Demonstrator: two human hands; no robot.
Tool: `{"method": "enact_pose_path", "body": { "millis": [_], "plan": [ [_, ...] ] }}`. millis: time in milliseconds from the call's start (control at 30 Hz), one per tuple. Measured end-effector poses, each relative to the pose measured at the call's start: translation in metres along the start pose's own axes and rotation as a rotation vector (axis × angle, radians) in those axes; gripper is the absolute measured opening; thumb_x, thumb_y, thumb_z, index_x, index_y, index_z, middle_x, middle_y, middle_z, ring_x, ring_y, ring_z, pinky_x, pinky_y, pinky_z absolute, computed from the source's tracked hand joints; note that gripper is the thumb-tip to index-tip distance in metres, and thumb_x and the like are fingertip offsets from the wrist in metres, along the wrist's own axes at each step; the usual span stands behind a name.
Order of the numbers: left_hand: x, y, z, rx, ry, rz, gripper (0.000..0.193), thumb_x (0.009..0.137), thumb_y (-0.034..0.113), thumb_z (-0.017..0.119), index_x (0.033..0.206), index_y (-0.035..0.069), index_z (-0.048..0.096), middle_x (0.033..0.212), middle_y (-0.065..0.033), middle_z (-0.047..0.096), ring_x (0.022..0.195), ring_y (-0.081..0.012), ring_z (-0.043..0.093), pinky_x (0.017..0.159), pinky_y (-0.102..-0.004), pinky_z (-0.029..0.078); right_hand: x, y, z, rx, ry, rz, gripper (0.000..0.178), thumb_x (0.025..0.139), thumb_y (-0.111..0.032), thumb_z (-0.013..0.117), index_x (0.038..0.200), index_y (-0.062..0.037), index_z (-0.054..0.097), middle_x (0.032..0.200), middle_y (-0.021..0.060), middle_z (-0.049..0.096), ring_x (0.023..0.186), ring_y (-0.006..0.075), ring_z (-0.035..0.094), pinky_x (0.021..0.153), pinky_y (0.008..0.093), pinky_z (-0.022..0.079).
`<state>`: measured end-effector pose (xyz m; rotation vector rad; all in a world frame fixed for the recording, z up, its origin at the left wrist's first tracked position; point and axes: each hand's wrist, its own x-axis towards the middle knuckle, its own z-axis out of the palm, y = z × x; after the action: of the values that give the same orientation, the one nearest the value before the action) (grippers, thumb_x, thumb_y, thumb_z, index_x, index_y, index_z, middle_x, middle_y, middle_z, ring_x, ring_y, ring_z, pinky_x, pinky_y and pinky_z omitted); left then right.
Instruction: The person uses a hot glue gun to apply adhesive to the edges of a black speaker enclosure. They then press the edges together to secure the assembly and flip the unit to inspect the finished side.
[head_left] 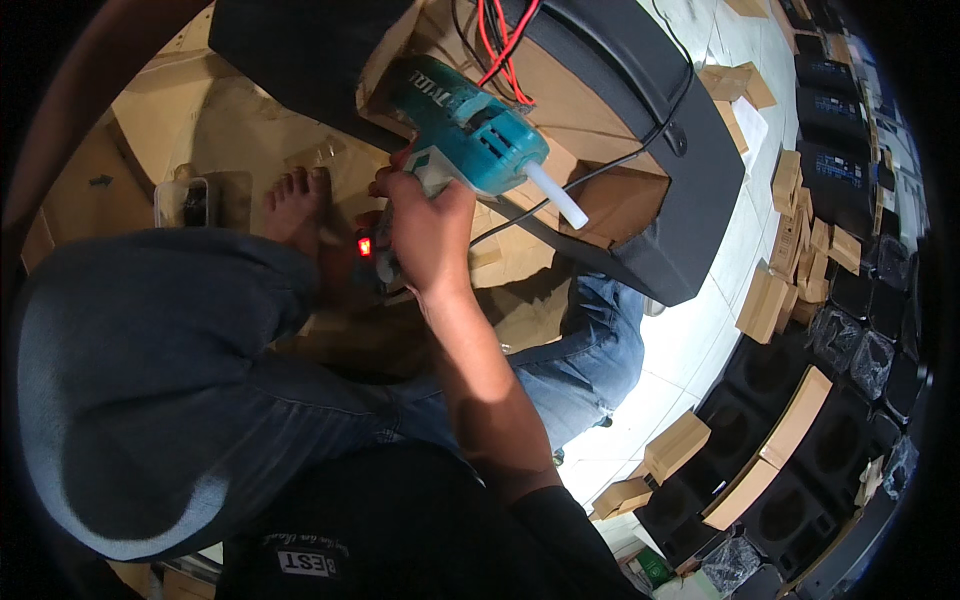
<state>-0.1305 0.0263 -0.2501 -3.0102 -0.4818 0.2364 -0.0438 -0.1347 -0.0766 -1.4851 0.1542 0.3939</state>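
Note:
My right hand (425, 225) is wrapped round the handle of a teal glue gun (465, 130), fingers closed on it. A white glue stick (557, 195) pokes out of the gun's rear, and a small red light (364, 247) glows near the base of the handle. The gun's front end reaches into an open black speaker cabinet (700, 190) with bare brown board inside; its tip is hidden there. Red and black wires (505, 50) hang inside the cabinet just beyond the gun. My left forearm (85, 110) rises along the upper left, but its hand is out of the picture.
Flattened cardboard (240, 120) covers the floor around my bare foot (297, 200), beside a clear plastic tub (185, 203). A black cord (610, 160) crosses the cabinet opening. Several black speaker boxes (780, 440) and wood pieces (765, 300) line the right side on white tiles.

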Motion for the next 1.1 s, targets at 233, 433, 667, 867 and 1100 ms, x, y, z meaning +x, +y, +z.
{"method": "enact_pose_path", "body": {
  "millis": [233,433,667,867,1100],
  "plan": [
    [0.004,0.005,0.027,-0.004,0.032,-0.05,0.035,0.101,0.02,0.048,0.136,0.017,0.045,0.14,-0.0102,0.059,0.125,-0.0347,0.059,0.103,-0.0502,0.046,-0.021,0.007,-0.009,-0.132,-0.015,0.011,0.025,0.086,0.002,0.064,0.11,-0.001,0.058,0.095,0.009,0.065,0.08,0.0201,0.069,0.055,0.0335,0.06],
    [0.002,0.001,0.019,-0.016,0.076,-0.032,0.031,0.105,0.022,0.044,0.135,0.015,0.046,0.14,-0.012,0.059,0.125,-0.035,0.06,0.102,-0.0518,0.046,-0.041,0.001,-0.017,-0.143,-0.095,0.074,0.026,0.088,0.001,0.064,0.113,-0.002,0.059,0.1,0.0093,0.066,0.088,0.0199,0.069,0.064,0.0354,0.062],
    [0.006,-0.002,0.033,-0.014,-0.004,-0.057,0.035,0.106,0.024,0.042,0.139,0.015,0.044,0.144,-0.0136,0.057,0.128,-0.0365,0.058,0.105,-0.0515,0.045,-0.012,0.001,-0.005,-0.007,-0.051,0.047,0.021,0.089,-0.001,0.063,0.11,-0.0029,0.06,0.102,0.0086,0.066,0.091,0.0206,0.068,0.066,0.0373,0.063],
    [0.003,0.003,0.019,-0.017,-0.006,-0.07,0.037,0.107,0.029,0.042,0.141,0.016,0.047,0.145,-0.0128,0.058,0.133,-0.0351,0.055,0.108,-0.0486,0.042,0.01,-0.002,0.007,0.015,-0.016,-0.013,0.019,0.09,-0.001,0.063,0.108,-0.0043,0.061,0.102,0.0075,0.066,0.092,0.0203,0.066,0.072,0.0392,0.064],
    [0.007,0.001,0.022,-0.152,-0.079,-0.177,0.041,0.108,0.031,0.04,0.143,0.012,0.046,0.147,-0.0154,0.055,0.135,-0.0377,0.053,0.11,-0.0528,0.041,-0.024,-0.012,0.001,0.03,-0.046,0.112,0.022,0.084,0.003,0.063,0.105,-0.0002,0.062,0.088,0.0083,0.066,0.083,0.0197,0.065,0.07,0.0339,0.052]
  ]
}}
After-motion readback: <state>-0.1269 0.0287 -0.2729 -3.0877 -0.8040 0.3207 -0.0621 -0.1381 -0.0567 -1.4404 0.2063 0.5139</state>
